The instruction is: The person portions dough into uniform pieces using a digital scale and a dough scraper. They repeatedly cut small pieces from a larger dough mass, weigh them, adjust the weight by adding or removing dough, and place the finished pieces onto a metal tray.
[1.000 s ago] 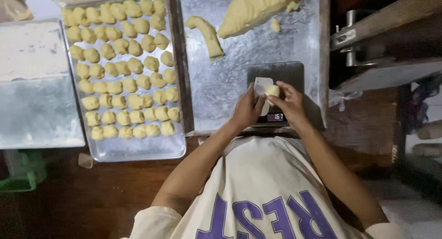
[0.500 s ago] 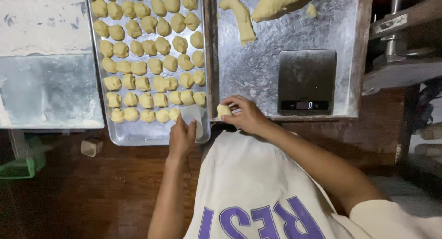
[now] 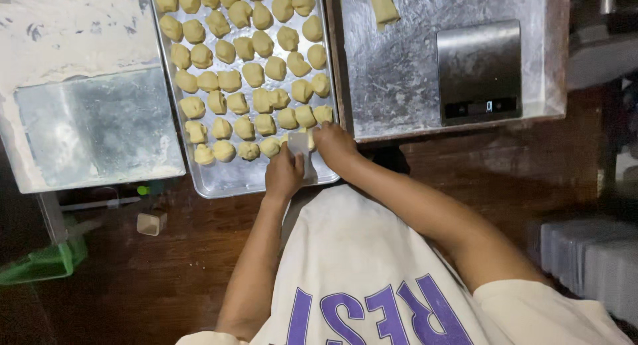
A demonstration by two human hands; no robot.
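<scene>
A metal baking tray [image 3: 226, 179] holds several rows of small pale dough pieces [image 3: 256, 73]. My left hand [image 3: 284, 175] grips a flat white dough scraper [image 3: 299, 146] at the tray's near right corner. My right hand [image 3: 334, 146] rests at the tray's right edge beside the scraper, its fingers bent over a dough piece that is mostly hidden. A grey digital kitchen scale [image 3: 480, 69] sits bare on the metal worktop [image 3: 399, 86] to the right. A strip of dough [image 3: 383, 3] lies at the top of that worktop.
A floured metal surface [image 3: 93, 126] lies left of the tray. Below it are a green plastic object [image 3: 40, 262] and a small cup [image 3: 151, 222] on the dark wooden floor. A machine edge [image 3: 598, 39] stands at the far right.
Both hands left the scale and moved left to the tray's near right corner. The dough piece went along in my right hand, and the scraper now stands at the tray.
</scene>
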